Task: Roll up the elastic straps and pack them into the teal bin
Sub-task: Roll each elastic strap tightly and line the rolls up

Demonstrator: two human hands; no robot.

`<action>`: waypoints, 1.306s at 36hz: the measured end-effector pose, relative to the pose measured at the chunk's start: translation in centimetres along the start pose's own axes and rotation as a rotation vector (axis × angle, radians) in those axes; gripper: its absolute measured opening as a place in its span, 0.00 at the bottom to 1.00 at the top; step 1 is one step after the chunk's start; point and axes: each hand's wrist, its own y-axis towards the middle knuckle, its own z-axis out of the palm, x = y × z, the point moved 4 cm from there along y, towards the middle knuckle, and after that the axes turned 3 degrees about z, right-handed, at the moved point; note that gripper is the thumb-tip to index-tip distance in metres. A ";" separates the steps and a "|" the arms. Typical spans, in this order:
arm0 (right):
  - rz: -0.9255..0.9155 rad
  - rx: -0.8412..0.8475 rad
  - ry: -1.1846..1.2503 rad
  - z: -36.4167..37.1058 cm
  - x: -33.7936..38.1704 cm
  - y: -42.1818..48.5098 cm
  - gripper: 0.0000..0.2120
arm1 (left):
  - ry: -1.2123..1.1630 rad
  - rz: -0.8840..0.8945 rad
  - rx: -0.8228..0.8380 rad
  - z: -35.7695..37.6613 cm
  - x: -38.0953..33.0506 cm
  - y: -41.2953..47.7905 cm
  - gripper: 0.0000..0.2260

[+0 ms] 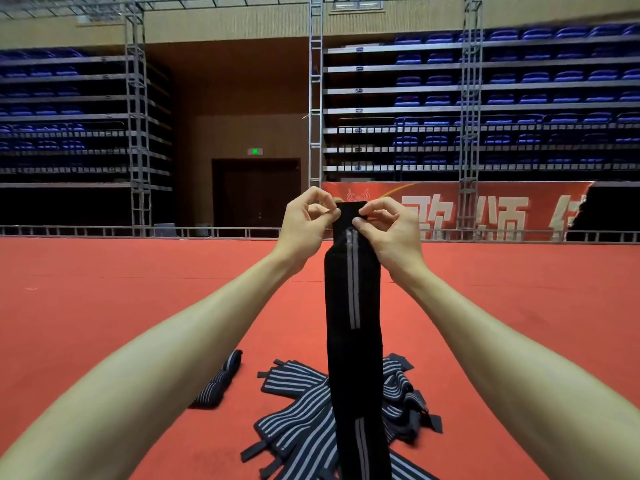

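- I see the left hand point(308, 216) and the right hand point(384, 226) raised ahead, each pinching a top corner of the black strap point(353, 306) between thumb and fingertips.
- The strap hangs straight down with a grey stripe along its middle, and its lower end runs off the bottom edge.
- It covers the middle of a loose pile of striped straps point(298, 410) on the red floor point(104, 306).
- A bundled striped strap point(216, 382) lies left of the pile, apart from it.
- Beyond are a red banner point(485, 213), a dark door point(256, 192) and blue seats point(519, 77).

Floor: flat red carpet point(104, 289)
Stands: tiered blue seats point(519, 98)
Wall: red cloth banner point(485, 209)
Exit: dark brown door point(256, 195), green sign point(255, 151)
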 end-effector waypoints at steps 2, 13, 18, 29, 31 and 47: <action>0.000 -0.001 0.011 0.1 0.0 -0.1 0.09 | -0.026 0.017 0.008 0.2 -0.2 -0.1 0.08; 0.101 -0.106 0.099 0.0 -0.3 0.7 0.09 | 0.026 0.018 0.135 1.1 -0.3 -0.4 0.16; 0.108 -0.081 0.135 -0.1 0.1 0.6 0.09 | -0.016 0.039 0.076 1.2 -0.7 -0.3 0.12; 0.039 -0.057 0.035 -0.7 -0.1 0.9 0.11 | 0.022 0.010 0.095 1.6 0.0 -0.3 0.08; 0.023 -0.035 0.023 -0.7 -0.2 1.0 0.10 | 0.020 0.012 0.081 1.6 -0.1 -0.2 0.06; -0.032 0.249 -0.065 -0.4 -1.0 -0.5 0.20 | 0.038 0.089 -0.024 0.9 -0.4 1.1 0.05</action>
